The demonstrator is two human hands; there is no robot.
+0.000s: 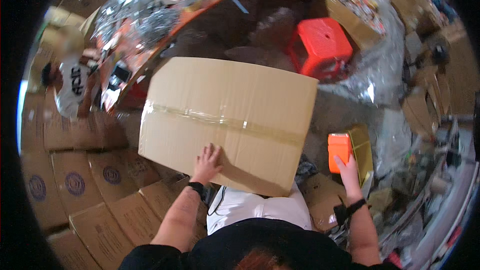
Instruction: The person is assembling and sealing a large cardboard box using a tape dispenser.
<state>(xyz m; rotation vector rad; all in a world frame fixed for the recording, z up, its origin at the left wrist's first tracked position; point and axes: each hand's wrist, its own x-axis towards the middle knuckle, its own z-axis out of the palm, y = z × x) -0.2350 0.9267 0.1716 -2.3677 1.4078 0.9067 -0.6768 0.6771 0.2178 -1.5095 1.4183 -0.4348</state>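
A large closed cardboard box [235, 97] stands in front of me, with a strip of clear tape across its top. My left hand [207, 164] rests on the near part of that top, fingers spread and holding nothing. To the right of the box, my right hand [349, 170] grips a bright orange block-shaped object [339, 151]; its exact kind does not show. Right beside this object is an olive-yellow open carton [361, 150]. The fingers beneath the orange object are partly hidden.
Stacked brown cartons [107, 220] fill the left side. An orange-edged table [192, 16] bears shiny silver pieces [155, 22]. A red plastic stool [325, 42] stands beyond the box, near plastic sheeting [387, 65]. Another person [72, 87] is at the far left.
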